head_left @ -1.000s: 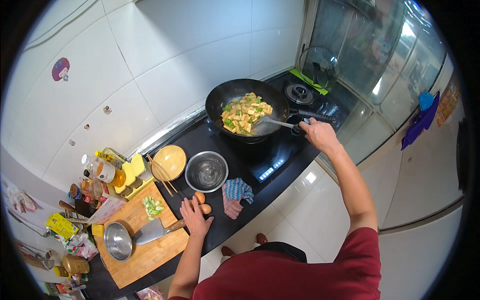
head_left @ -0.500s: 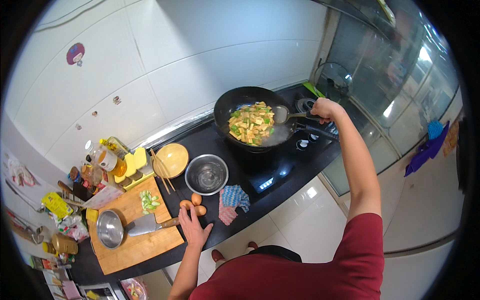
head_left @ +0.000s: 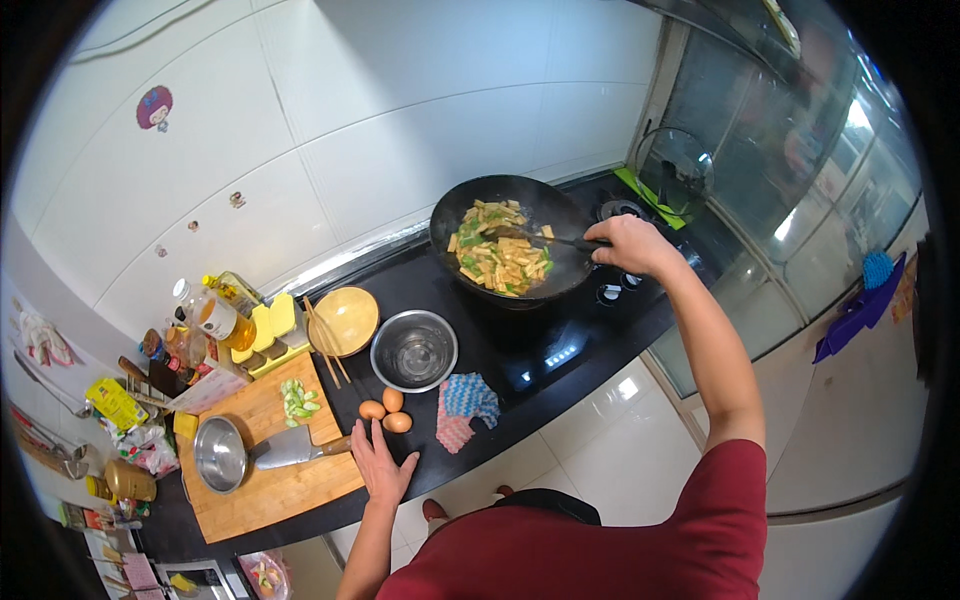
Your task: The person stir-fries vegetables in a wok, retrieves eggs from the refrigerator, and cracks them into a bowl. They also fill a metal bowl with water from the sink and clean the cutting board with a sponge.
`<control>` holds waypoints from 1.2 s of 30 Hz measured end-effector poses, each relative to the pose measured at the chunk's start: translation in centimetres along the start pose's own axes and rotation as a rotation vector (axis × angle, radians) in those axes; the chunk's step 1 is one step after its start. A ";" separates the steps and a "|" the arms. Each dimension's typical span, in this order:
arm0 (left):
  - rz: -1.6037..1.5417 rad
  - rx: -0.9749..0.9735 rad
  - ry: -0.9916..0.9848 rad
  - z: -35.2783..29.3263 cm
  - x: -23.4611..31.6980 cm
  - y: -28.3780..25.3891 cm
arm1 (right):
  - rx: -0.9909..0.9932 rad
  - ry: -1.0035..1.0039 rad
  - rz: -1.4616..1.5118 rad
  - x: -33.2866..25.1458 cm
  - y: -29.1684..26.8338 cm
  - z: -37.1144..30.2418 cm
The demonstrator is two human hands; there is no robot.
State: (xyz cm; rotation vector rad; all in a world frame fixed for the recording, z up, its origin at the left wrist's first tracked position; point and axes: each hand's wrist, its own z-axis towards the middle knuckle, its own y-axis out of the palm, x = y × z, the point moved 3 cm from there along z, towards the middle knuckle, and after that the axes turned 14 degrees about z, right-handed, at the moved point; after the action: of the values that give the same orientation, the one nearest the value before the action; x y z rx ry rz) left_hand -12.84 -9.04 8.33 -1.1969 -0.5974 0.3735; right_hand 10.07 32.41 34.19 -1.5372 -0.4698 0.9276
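My right hand (head_left: 628,246) is closed round the dark handle of a spatula (head_left: 548,239). Its blade is turned down into pieces of yellow-brown and green food (head_left: 500,262) in a black wok (head_left: 575,212) on the cooktop. Most of the wok's handle is hidden by my right hand and forearm. My left hand (head_left: 384,472) lies on the counter's front edge with fingers apart, holding nothing. Just beyond its fingertips are three brown eggs (head_left: 393,400). Beside it, a cleaver (head_left: 290,447) rests on a wooden cutting board (head_left: 270,510), its handle end close to my fingers.
Chopped pale-green pieces (head_left: 298,400) and a small metal bowl (head_left: 220,455) sit on the board. A larger metal bowl (head_left: 414,350), a yellow bowl (head_left: 345,318) with chopsticks (head_left: 327,342) and cloths (head_left: 468,405) lie between board and wok. Bottles (head_left: 225,322) stand behind; a glass lid (head_left: 675,170) leans at the far right.
The spatula has gone leftward from the wok's right side into the food, and my right hand moved left with it. My left hand has drawn back slightly from the eggs.
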 end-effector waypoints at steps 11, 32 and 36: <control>-0.056 0.002 0.098 2.6 2.2 0.1 | -0.116 -0.034 -0.339 -9.0 -2.4 -5.6; -0.087 0.018 0.085 2.5 3.4 -0.3 | 0.030 0.644 0.696 10.5 2.1 6.0; -0.063 0.028 0.037 2.1 2.6 -1.1 | -0.048 0.488 0.786 6.5 3.6 9.1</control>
State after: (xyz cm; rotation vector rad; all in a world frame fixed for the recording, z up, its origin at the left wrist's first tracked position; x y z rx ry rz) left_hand -12.10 -6.33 10.50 -1.1527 -0.5949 0.3050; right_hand 6.19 42.34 29.21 -1.9525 0.5061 1.0654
